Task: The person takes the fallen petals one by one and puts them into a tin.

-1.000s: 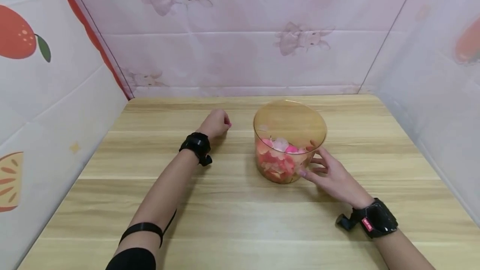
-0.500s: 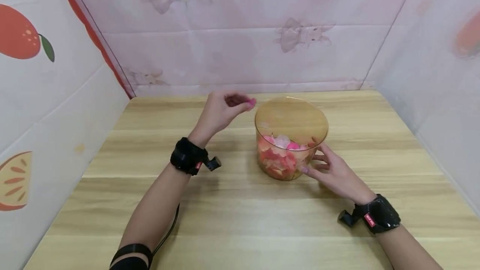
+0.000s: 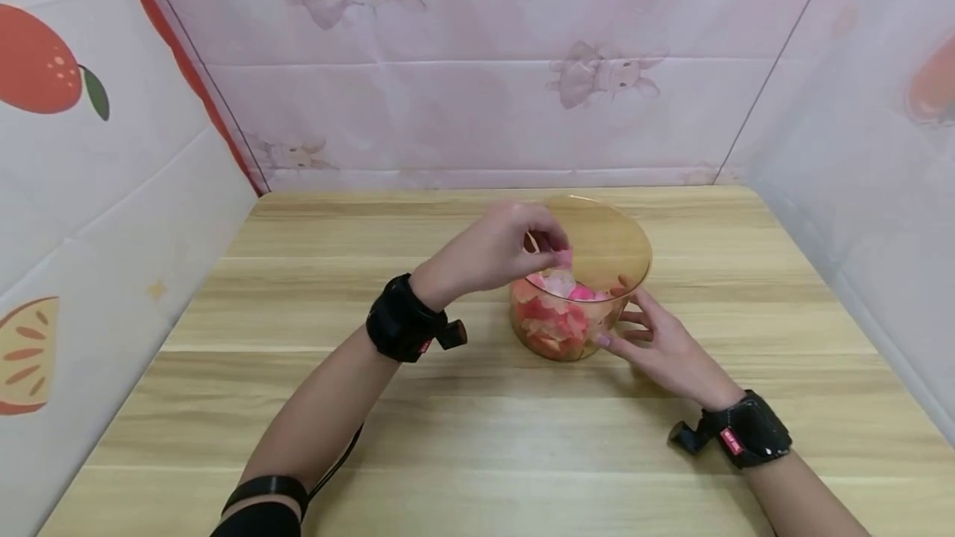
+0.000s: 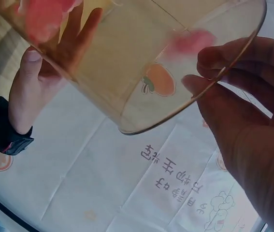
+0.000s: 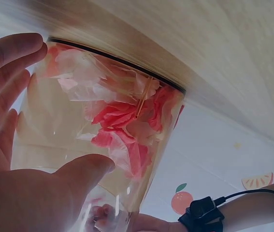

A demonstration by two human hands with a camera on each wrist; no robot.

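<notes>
The transparent amber plastic round tub (image 3: 580, 272) stands upright on the light wooden counter (image 3: 477, 437), near its middle, and holds a loose heap of pink, red and pale fabric petals (image 3: 555, 313). The left hand (image 3: 496, 253) hangs over the tub's open rim, fingertips pinching a single small pink petal (image 3: 564, 257). The right hand (image 3: 660, 346) lies spread against the tub's right wall, fingers straight and thumb pressed to the plastic.

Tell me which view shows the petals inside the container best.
The right wrist view: the petals fill the frame through the clear container wall. The head view shows them small; the left wrist view shows only a blurred patch at the container's base.
</notes>
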